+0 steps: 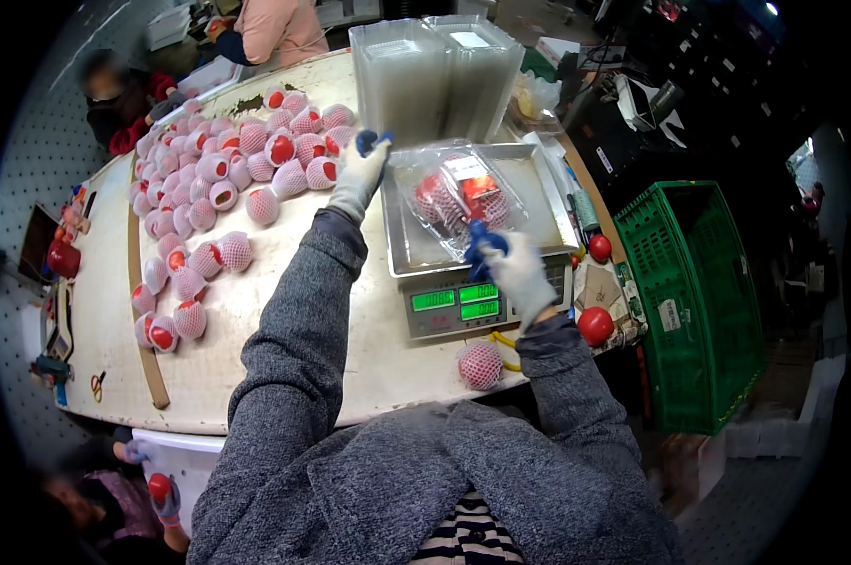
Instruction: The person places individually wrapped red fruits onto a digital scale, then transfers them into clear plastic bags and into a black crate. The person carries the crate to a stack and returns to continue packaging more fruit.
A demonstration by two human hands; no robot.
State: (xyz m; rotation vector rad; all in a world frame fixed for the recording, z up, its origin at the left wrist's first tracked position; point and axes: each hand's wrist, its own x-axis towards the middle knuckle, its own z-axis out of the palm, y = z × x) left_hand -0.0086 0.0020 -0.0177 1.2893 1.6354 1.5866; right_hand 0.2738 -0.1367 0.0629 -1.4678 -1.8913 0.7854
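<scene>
A transparent plastic clamshell box holds several red fruits in pink foam nets and bears a label. It rests on the metal pan of a digital scale with green lit displays. My left hand, in a white glove with blue fingertips, is beside the pan's left edge, near the stacks of transparent plastic containers. At the box's near right corner is my right hand, gloved alike and blurred by motion. Whether its fingers grip the box is unclear.
Many foam-netted red fruits lie on the white table at left. One netted fruit sits before the scale. Bare red fruit lies right, near a green plastic crate. Co-workers are around the table; one holds a fruit.
</scene>
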